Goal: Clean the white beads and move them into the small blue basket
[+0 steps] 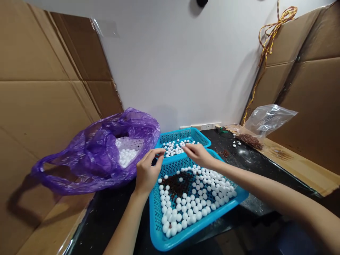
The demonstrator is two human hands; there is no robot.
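Note:
My left hand is raised over the left rim of the near blue basket, thumb and forefinger pinched; a tiny dark reddish bit seems to show at their tips, too small to name. Facing it, my right hand is closed in a pinch above the far rim, with a small white ball at its fingertips. Many white balls fill the near basket around a heap of small dark brown pieces. Behind, a second blue basket holds more white balls.
A purple plastic bag of white balls lies open at left. To the right, reddish-brown pieces spill by a clear bag, near a few loose balls. Cardboard panels flank the black table; yellow-brown wires hang at right.

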